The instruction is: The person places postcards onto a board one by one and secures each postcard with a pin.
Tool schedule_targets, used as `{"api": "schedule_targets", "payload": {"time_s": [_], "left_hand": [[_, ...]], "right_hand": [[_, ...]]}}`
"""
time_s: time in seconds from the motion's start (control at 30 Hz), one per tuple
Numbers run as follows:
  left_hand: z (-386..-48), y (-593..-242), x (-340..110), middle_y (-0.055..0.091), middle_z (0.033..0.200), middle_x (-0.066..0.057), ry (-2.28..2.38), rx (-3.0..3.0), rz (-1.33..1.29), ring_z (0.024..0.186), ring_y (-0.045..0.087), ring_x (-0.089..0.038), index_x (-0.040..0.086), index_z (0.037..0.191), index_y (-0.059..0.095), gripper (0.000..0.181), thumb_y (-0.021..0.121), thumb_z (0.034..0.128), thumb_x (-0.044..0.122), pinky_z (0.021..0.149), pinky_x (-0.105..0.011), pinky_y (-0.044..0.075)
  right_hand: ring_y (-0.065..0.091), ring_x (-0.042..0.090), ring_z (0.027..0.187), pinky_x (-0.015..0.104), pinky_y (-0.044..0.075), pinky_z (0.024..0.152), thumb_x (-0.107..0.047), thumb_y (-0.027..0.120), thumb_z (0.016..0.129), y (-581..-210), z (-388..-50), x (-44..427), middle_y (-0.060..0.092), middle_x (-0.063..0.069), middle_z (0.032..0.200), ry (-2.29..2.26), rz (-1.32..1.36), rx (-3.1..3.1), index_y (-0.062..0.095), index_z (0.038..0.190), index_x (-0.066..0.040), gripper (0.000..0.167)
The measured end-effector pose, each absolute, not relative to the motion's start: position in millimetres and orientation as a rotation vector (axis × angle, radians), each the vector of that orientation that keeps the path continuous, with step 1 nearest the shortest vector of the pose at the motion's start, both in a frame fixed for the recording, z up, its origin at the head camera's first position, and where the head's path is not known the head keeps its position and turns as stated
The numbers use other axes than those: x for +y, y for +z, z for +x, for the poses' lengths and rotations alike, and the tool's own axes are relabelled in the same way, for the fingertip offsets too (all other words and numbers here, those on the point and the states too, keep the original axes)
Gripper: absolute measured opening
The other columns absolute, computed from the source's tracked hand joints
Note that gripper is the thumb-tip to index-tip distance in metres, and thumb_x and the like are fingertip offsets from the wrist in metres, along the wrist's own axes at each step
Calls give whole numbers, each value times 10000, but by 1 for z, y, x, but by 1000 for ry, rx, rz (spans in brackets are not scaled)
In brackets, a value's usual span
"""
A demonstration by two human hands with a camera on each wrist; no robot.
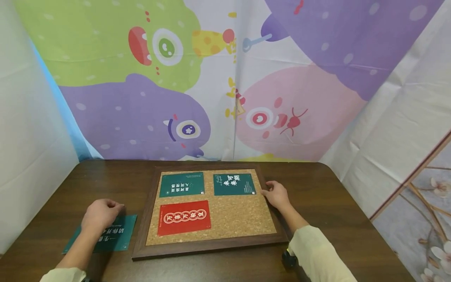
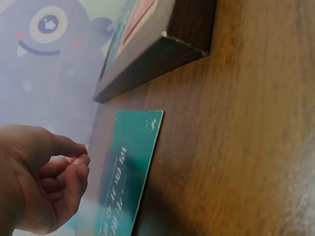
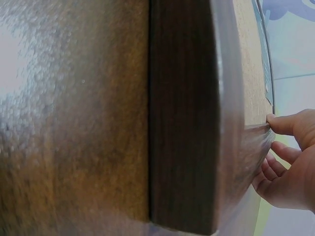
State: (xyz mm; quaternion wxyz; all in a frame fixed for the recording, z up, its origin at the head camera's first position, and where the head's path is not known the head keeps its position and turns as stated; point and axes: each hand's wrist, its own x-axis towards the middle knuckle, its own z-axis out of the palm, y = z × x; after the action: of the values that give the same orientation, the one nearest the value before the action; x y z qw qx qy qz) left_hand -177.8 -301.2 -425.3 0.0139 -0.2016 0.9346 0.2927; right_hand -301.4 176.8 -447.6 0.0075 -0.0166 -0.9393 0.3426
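A cork board (image 1: 243,219) in a dark wooden frame lies on the table. Two green cards, one at upper left (image 1: 186,182) and one at upper right (image 1: 225,189), and a red card (image 1: 184,227) are on its cork. My left hand (image 1: 100,215) is held above a loose green card (image 1: 121,235) left of the board. Between its thumb and forefinger, in the left wrist view, shows the tip of a tiny pin (image 2: 88,146); the rest is hidden. My right hand (image 1: 277,196) grips the frame's right side (image 3: 256,147), thumb on top and fingers against the outer edge.
The brown table (image 1: 327,219) stretches on both sides of the board. Behind it hangs a curtain (image 1: 218,117) with cartoon figures. A white cloth wall (image 1: 31,137) stands at the left, and a flowered panel (image 1: 433,203) at the right.
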Motion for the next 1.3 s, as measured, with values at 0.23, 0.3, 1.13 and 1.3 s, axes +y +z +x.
{"api": "schedule_targets", "payload": {"time_s": [0.23,0.3,1.13,1.3], "left_hand": [[-173,-421,-294,632,894,-195,952,2939,-528,730,510,-239,-68,999,650,356,546,923,263,541,-281,371],[-172,-421,-292,628,874,-182,958,2953,-504,722,505,-233,-66,994,650,356,548,924,268,538,-276,364],[-170,-434,-306,583,782,-125,962,2928,-440,653,504,-199,-74,1002,623,351,517,939,255,516,-285,382],[-171,-438,-316,564,711,-79,979,2882,-492,644,508,-185,-79,967,637,355,509,942,250,521,-275,395]], "right_hand": [[576,301,912,451,478,798,-179,642,862,-448,-302,178,615,207,1017,1032,-29,-2951,558,1208,54,426],[577,298,893,447,477,784,-186,636,867,-448,-302,179,615,206,1000,1013,-12,-2955,560,1206,55,423],[554,295,888,456,461,769,-225,607,871,-446,-298,175,597,182,967,925,26,-2919,618,1124,38,365],[559,299,888,461,463,772,-207,624,861,-447,-298,174,602,186,968,915,23,-2921,625,1110,35,347]]}}
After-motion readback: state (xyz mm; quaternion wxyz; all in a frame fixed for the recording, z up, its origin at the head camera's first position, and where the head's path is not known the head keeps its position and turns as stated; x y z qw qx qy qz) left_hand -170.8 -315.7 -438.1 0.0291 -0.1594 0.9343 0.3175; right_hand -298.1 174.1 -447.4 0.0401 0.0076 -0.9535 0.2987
